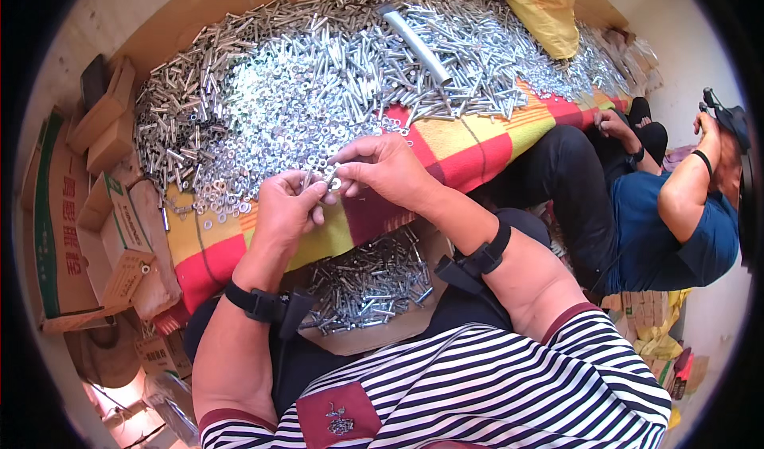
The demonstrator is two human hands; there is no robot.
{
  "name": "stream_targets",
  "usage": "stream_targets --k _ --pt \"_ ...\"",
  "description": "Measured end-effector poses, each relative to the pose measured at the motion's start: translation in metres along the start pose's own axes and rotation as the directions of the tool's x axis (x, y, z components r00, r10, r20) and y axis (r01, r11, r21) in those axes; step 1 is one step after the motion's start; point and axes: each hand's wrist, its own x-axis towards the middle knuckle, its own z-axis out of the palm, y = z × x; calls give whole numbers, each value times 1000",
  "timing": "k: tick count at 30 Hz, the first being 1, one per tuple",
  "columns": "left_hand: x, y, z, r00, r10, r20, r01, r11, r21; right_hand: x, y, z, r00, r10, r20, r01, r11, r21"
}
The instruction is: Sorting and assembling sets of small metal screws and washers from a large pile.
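Both my hands meet over the near edge of the fastener heap. My left hand is closed, its thumb and fingers pinching a shiny metal bolt. From the right, my right hand closes thumb and forefinger at the bolt's upper end, by a pale ring-shaped washer. The fingertips partly cover these small parts. Just beyond my hands lie loose washers and nuts. Below my wrists, an open cardboard box between my legs holds many bolts.
Metal sleeves and bolts pile up on a checkered blanket, with a metal strip on top. A yellow sack stands at the back right. Cardboard boxes line the left. Another person sits at the right.
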Motion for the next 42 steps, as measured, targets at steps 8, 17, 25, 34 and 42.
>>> stream_targets --k 8,17,25,34,42 --pt "4 7 -16 966 -166 200 208 954 -214 0 3 7 966 -258 -1 254 953 -164" --pt "0 6 -1 990 140 -19 -135 978 161 8 3 9 982 -188 -29 159 896 -414" --pt "-10 -10 19 978 137 158 -133 991 -35 7 3 26 978 -145 -153 194 903 383" --pt "-22 20 -11 952 -177 251 101 952 289 -6 0 5 906 -423 17 263 530 -806" --pt "-9 9 -14 957 -241 164 278 924 -264 5 12 7 847 -467 255 336 99 -936"
